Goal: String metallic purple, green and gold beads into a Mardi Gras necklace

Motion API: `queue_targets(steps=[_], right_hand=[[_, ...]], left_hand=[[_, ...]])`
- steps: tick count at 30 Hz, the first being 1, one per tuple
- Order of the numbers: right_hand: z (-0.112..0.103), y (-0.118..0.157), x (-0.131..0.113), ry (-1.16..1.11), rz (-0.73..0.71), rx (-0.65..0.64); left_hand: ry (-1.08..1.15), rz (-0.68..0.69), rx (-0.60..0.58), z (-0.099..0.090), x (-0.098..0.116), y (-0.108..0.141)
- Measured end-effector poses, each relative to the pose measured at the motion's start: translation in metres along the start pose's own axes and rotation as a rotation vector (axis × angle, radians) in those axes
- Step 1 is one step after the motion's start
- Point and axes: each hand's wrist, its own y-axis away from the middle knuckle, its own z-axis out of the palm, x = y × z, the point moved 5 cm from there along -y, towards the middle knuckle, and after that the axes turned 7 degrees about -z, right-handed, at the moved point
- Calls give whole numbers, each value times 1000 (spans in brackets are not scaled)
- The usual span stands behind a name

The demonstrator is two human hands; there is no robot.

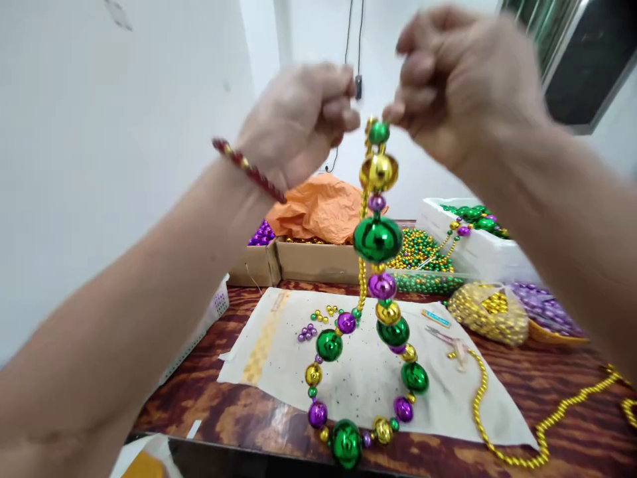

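Observation:
A bead necklace (378, 239) of shiny green, gold and purple beads hangs in the air in front of me, its lower part forming a loop. My left hand (318, 109), with a dark red bracelet (249, 170) at the wrist, is closed in a pinch just left of the necklace's top. Across from it, my right hand (462, 83) is raised and closed, its lower fingers at the top green bead (379, 133). Both hands are blurred. Any thread between their fingertips is too fine to see.
A white cloth (279, 352) with loose beads (307, 332) and scissors (442, 337) covers part of the table. Behind stand cardboard boxes (318, 262), an orange plastic bag (321, 206) and a white foam box (432, 229). A gold bead chain (480, 398) lies at right.

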Motion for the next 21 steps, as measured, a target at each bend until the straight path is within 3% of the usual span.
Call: queue_targets(steps=[5,7,14,18,21], right_hand=[[-7,59,48,8,176,-78],[-9,77,64,40,256,-135],[-3,123,85,221,407,-299],[7,138,87,367,439,-407],[7,145,90,358,448,-459]], left_hand=[[249,-214,122,-12,-74,39],[294,-215,127,-14,-92,55],[234,-188,177,-23,-121,92],[209,-246,148,-22,-128,97],[235,-284,86,-28,-137,100]])
